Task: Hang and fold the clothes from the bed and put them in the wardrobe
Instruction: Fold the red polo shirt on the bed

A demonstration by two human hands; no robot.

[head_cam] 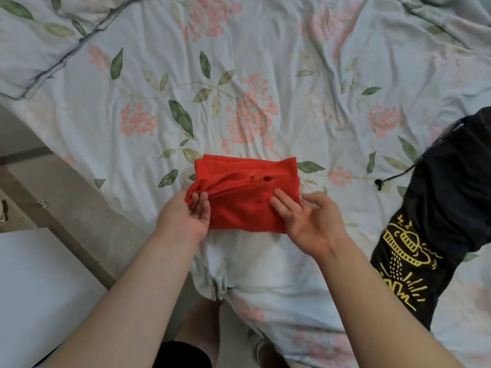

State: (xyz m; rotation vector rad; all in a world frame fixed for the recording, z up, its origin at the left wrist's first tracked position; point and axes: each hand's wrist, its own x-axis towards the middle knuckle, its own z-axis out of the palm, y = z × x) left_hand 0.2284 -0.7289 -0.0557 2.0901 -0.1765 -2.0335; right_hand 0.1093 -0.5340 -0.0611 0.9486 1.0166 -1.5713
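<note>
A red garment, folded into a small rectangle, lies on the floral bedspread near the bed's front edge. My left hand is at its left end, thumb and fingers pinching a bunched fold of the red cloth. My right hand is at its right end, palm turned up, fingers relaxed and resting against the cloth's right edge. A black garment with a yellow print and a drawstring lies on the bed to the right.
The bed's left edge runs diagonally past a beige floor. A white surface sits at the lower left. My legs show below the bed's front edge.
</note>
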